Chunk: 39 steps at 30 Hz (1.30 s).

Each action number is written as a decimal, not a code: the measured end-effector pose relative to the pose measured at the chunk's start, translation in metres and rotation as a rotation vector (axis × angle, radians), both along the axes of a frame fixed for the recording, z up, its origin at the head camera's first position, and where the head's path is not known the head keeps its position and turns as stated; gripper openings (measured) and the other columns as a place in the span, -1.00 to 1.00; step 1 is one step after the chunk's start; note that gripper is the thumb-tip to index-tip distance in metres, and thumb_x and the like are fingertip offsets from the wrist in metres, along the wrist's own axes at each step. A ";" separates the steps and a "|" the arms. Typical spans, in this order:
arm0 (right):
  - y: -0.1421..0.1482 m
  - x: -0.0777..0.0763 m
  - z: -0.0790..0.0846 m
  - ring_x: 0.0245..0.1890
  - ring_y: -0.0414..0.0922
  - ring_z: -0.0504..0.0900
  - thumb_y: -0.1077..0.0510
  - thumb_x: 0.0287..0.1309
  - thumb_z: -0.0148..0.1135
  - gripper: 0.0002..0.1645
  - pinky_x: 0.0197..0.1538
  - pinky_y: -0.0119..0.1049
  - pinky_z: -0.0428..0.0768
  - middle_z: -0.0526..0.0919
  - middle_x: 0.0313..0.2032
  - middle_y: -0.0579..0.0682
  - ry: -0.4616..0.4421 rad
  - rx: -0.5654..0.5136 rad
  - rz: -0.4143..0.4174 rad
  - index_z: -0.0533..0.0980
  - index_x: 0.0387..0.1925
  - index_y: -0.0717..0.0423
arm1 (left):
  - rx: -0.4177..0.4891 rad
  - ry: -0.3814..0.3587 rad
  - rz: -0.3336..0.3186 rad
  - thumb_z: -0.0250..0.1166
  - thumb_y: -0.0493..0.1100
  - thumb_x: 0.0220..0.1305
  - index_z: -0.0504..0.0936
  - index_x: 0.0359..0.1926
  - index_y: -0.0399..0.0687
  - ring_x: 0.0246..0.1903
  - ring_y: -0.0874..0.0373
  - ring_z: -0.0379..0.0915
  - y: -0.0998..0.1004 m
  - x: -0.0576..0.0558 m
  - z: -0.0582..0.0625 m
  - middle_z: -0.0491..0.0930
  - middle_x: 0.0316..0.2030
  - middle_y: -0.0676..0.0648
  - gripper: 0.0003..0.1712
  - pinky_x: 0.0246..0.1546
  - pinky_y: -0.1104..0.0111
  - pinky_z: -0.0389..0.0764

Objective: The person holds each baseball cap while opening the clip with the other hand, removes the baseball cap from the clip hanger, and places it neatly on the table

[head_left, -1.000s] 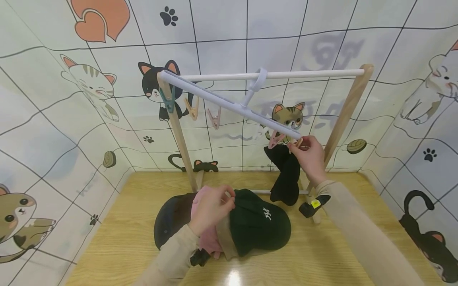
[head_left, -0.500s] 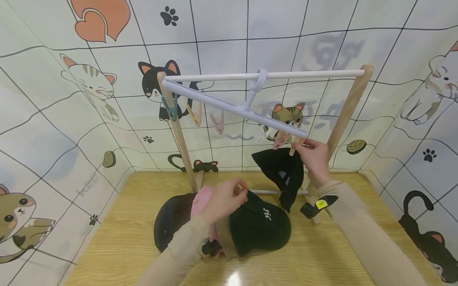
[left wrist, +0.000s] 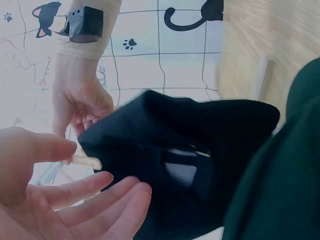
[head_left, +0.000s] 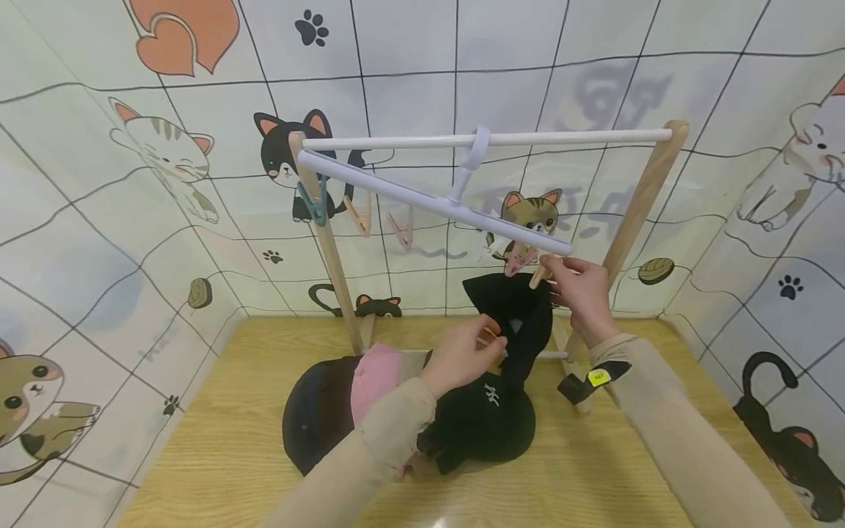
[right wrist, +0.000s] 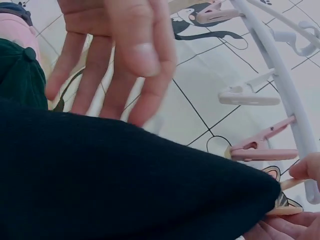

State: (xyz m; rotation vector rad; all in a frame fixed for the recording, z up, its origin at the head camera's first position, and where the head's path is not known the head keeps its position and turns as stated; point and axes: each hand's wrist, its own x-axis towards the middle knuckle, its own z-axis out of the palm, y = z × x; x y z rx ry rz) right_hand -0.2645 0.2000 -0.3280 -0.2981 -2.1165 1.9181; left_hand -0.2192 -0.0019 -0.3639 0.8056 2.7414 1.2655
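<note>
At the low right end of a pale lavender clip hanger [head_left: 409, 196], my right hand [head_left: 584, 297] pinches a peach clothespin [head_left: 538, 276]. A black cloth cap [head_left: 505, 290] hangs below, its upper corner at that clothespin in the right wrist view. The cap's opening faces my left hand [head_left: 462, 352], with a light patch visible inside in the left wrist view. My left hand hovers beside the cap, fingers loosely bent and apart, holding nothing. Whether the pin's jaws bite the cloth is hidden by my right fingers. The hanger tilts down to the right.
The hanger hooks over the white bar [head_left: 568, 136] of a wooden rack [head_left: 640, 205]. Several other clips hang along it, including a teal clothespin [head_left: 314, 205] and a pink clothespin [head_left: 520, 261]. Stacked caps lie below: a green cap [head_left: 515, 425], a pink cap [head_left: 376, 370] and a dark cap [head_left: 304, 418].
My left hand has moved right, from above the stacked caps to beside the black cap. The black cap has swung and spread leftward. The hanger's right end has shifted slightly right with my right hand.
</note>
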 end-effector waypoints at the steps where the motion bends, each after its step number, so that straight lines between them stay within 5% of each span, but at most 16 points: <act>1: 0.000 0.000 0.001 -0.57 -0.35 0.61 -0.03 0.21 0.22 -0.22 -0.43 -0.47 0.59 0.52 -0.28 0.02 0.002 0.003 0.014 0.31 0.23 0.51 | -0.003 0.001 0.000 0.21 -0.09 0.35 0.57 -0.08 -0.16 -0.24 0.18 0.62 0.003 0.000 0.002 0.66 -0.17 -0.07 -0.75 -0.20 0.40 0.54; 7: 0.003 0.001 0.002 -0.54 -0.36 0.61 -0.04 0.24 0.18 -0.30 -0.41 -0.46 0.60 0.51 -0.26 0.03 -0.014 0.066 0.061 0.41 0.15 0.50 | -0.089 -0.009 0.000 0.16 0.11 0.37 0.52 0.11 -0.15 -0.18 0.13 0.59 0.020 -0.004 0.009 0.63 -0.06 -0.12 -0.51 -0.20 0.38 0.53; 15: -0.004 0.001 0.001 -0.53 -0.35 0.64 -0.06 0.24 0.18 -0.31 -0.40 -0.42 0.61 0.54 -0.16 0.20 -0.011 0.096 0.091 0.44 0.11 0.50 | -0.139 -0.079 0.025 0.19 0.19 0.31 0.47 0.17 -0.25 -0.41 0.14 0.58 0.042 -0.012 0.007 0.65 -0.27 -0.11 -0.34 -0.44 0.39 0.52; 21: -0.007 0.000 0.002 -0.51 -0.37 0.65 -0.09 0.24 0.18 -0.27 -0.35 -0.42 0.61 0.52 -0.05 0.31 -0.026 0.119 0.123 0.43 0.13 0.50 | -0.162 -0.060 0.060 0.18 0.15 0.33 0.56 0.06 -0.23 -0.35 0.09 0.58 0.053 -0.018 0.004 0.65 -0.29 -0.09 -0.45 -0.36 0.35 0.54; 26: -0.007 -0.001 0.002 -0.51 -0.35 0.66 -0.07 0.23 0.20 -0.31 -0.34 -0.40 0.62 0.60 -0.26 0.16 -0.022 0.145 0.149 0.46 0.06 0.53 | -0.196 -0.022 0.067 0.15 -0.05 0.38 0.59 0.03 -0.21 -0.27 0.03 0.60 0.055 -0.021 0.005 0.66 -0.19 -0.12 -0.63 -0.27 0.30 0.54; 32: -0.004 -0.001 0.007 -0.52 -0.31 0.66 -0.06 0.23 0.22 -0.32 -0.31 -0.33 0.64 0.63 -0.42 0.08 -0.028 0.198 0.183 0.48 0.00 0.56 | -0.167 0.025 0.014 0.09 -0.28 0.36 0.60 -0.23 -0.23 -0.48 0.10 0.47 0.050 -0.022 0.008 0.58 -0.40 -0.10 -0.84 -0.47 0.36 0.42; 39: -0.001 -0.001 0.014 -0.52 -0.29 0.67 0.00 0.23 0.20 -0.30 -0.31 -0.33 0.64 0.65 -0.44 0.12 -0.068 0.210 0.246 0.41 0.02 0.64 | -0.111 0.007 -0.069 0.06 -0.38 0.35 0.56 -0.33 -0.25 -0.48 0.15 0.39 0.042 -0.023 0.010 0.49 -0.50 -0.06 -0.84 -0.41 0.43 0.38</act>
